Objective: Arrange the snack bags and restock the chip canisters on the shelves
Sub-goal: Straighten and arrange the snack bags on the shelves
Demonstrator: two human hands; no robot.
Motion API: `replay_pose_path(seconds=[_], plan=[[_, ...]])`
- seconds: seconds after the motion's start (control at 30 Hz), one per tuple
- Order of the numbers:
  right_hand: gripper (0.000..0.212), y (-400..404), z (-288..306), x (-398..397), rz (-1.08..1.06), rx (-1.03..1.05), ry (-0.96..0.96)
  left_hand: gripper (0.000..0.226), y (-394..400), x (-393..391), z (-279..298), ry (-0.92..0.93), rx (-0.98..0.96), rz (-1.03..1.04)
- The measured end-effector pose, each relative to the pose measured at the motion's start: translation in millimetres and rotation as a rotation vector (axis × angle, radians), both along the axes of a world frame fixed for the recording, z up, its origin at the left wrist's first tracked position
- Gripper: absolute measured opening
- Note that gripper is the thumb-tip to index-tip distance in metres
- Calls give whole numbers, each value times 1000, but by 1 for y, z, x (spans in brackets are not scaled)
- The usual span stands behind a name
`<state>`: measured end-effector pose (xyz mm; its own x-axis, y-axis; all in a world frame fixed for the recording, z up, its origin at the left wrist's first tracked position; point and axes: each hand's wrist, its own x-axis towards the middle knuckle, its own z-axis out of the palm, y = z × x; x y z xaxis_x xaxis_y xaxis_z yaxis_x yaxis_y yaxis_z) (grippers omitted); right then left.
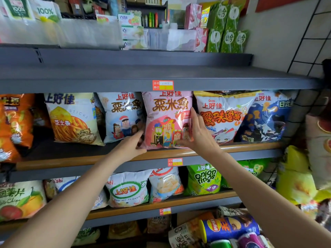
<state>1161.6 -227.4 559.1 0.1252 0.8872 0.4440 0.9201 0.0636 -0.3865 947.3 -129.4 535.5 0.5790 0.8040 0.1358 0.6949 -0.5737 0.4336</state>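
1. Head view: the pink snack bag [167, 120] stands upright at the front edge of the middle shelf [232, 149], between the white corn-stick bag [121, 116] on its left and the white crab-flavour bag [222, 117] on its right.
2. The left hand [131, 146] is at the bag's lower left corner; its grip has the fingers curled against that edge, though the fingertips are partly hidden behind the bag.
3. The right hand [198, 135] lies along the bag's right side, its grip spread, the fingers straight and pointing up against the bag, the thumb across the lower front.
4. Further left on the same shelf stand a cheese-stick bag [73, 119] and an orange bag [16, 126] near the left end.
5. On the shelf below, a shrimp-flake bag [128, 189] and a green onion-ring bag [205, 179] stand near the front edge.
6. At the bottom right, a blue chip canister [231, 227] lies on its side among other canisters.
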Motion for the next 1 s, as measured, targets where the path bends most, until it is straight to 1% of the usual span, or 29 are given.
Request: replay_pose_path(seconds=[0.07,0.1,0.13,0.2,0.23,0.27,0.33,0.4,0.47,0.53,0.6,0.67,0.73,0.77,0.83,0.9,0.93,0.97,1.0], plan=[[104,-4,-10,6,-1,-45,-35,60,-1,-2,0,-43,-5,4],[98,-6,-16,8,-28,-57,-42,60,-1,-2,0,-46,-9,15],[87,-7,-23,9,-67,-64,-52,60,-2,-1,-1,-45,-14,31],[56,-5,-31,10,-141,-70,-79,58,-4,2,-4,-62,0,57],[45,-3,-31,10,-161,-66,-92,58,-6,3,-4,-70,34,81],[40,-1,-29,9,-169,-60,-105,59,-8,4,-4,-70,79,114],[39,3,-22,10,-184,-65,-176,62,-11,7,-5,-64,167,171],[43,8,-15,11,-204,-111,-324,62,-12,10,-6,-46,234,210],[42,14,-11,11,-216,-156,-439,59,-10,13,-5,11,272,241],[40,20,-10,10,-222,-177,-472,60,-8,17,0,77,279,267],[43,22,-10,11,-230,-193,-462,67,-5,18,6,137,255,262],[45,23,-9,12,-224,-217,-441,72,-3,15,12,140,189,220],[41,22,-7,11,-226,-261,-410,84,-8,12,18,50,132,199],[39,21,-6,10,-225,-279,-384,91,-14,13,19,4,175,206],[37,17,-3,6,-220,-323,-318,92,-30,19,19,-74,370,222],[31,10,-1,4,-198,-332,-268,84,-44,28,14,-224,504,197],[27,5,-2,3,-187,-293,-240,81,-47,32,10,-296,545,178],[22,-1,-3,4,-181,-206,-212,81,-48,35,6,-356,594,162],[19,-9,-5,5,-185,-65,-193,83,-47,38,3,-386,643,149]])
